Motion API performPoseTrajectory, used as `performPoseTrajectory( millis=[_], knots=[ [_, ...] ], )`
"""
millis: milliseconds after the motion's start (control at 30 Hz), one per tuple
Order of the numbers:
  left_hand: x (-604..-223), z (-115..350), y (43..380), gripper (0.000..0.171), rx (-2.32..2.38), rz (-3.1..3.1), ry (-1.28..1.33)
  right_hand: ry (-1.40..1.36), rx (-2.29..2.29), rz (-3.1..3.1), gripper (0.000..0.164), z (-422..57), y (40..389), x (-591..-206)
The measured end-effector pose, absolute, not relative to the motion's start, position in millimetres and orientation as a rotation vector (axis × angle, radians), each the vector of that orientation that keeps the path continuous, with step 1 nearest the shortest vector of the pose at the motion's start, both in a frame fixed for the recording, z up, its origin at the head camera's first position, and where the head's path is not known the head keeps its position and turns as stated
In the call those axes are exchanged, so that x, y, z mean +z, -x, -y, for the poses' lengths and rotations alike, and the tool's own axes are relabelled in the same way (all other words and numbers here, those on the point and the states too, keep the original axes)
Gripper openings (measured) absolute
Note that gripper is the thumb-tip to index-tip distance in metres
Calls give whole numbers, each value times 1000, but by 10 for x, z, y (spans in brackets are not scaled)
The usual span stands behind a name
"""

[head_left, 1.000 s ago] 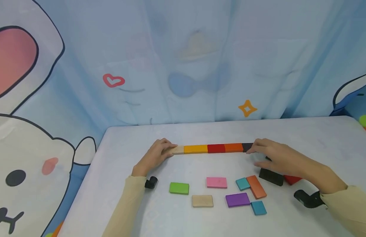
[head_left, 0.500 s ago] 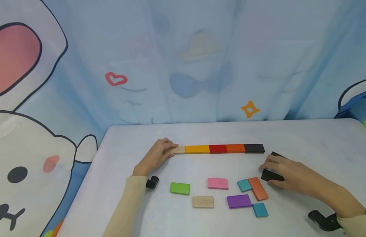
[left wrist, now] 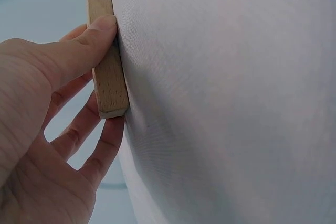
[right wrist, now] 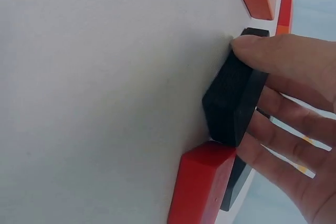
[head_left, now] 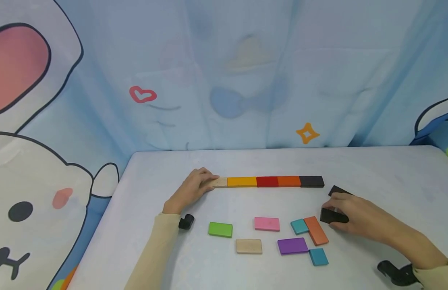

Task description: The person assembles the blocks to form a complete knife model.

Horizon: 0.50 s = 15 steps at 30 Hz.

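The left hand pinches a bare wooden block ending a five-block row on the tabletop. The right hand grips a loose black block near an orange block.

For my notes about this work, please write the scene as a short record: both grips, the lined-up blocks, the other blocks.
Left grip: pinches pale wooden block
Right grip: pinches held black block
Lined up, left to right: pale wooden block, yellow block, red block, orange block, end black block
Near right grip: another black block, loose red block
Loose elsewhere: green block, pink block, beige block, purple block, loose orange block, far teal block, near teal block
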<state>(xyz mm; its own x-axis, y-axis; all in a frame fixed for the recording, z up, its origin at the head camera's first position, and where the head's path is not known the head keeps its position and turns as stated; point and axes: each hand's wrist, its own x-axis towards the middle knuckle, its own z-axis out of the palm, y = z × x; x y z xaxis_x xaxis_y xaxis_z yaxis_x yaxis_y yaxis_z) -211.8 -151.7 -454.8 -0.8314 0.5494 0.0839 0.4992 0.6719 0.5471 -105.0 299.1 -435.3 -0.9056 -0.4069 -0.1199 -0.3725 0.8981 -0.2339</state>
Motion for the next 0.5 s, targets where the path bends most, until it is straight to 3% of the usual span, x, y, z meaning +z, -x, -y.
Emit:
performPoseTrajectory(
  millis=[500],
  knots=[
    [-4571, 1525, 2132, 38, 858, -2804, -895, 802, -340, -2930, 43, -2527, 1394, -4110]
  ],
)
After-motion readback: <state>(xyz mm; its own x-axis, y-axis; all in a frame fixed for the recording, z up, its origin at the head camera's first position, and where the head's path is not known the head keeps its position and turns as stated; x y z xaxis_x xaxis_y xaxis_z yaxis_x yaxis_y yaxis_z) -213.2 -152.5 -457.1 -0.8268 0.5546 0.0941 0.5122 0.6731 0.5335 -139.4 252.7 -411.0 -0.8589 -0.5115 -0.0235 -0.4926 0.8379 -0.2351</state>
